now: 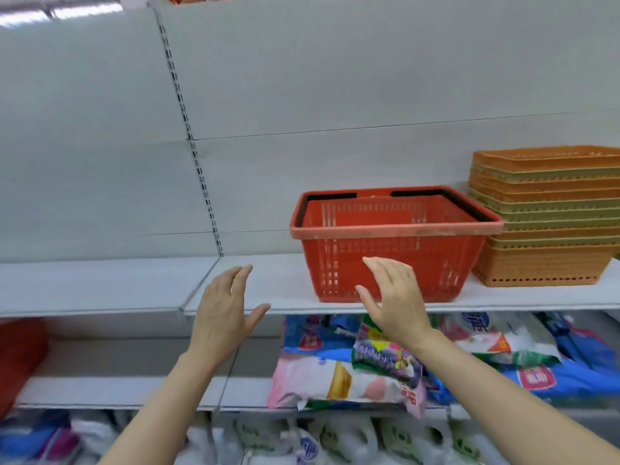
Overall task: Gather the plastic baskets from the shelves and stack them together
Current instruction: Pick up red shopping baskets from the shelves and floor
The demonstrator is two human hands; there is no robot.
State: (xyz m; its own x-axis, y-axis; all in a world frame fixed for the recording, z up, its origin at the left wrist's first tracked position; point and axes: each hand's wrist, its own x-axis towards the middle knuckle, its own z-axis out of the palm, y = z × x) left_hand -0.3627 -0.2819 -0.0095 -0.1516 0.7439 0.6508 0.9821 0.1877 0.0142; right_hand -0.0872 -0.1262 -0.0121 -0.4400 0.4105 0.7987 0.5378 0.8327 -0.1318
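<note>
left grip (pixel 223 307): fingers spread, holding nothing, out left of the red basket (pixel 396 243) | right grip (pixel 394 298): open too, empty, right in front of the basket's front wall | basket sits on the shelf (pixel 134 286) just behind it | stack of orange trays (pixel 545 216) further right

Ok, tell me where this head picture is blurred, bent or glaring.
Head view: the red basket and orange tray stack are fairly sharp; the packets on the lower shelf are smeared, worst at the bottom edge; wide-angle bending curves the slotted upright; a ceiling light glares at top left; lighting is even.
</note>
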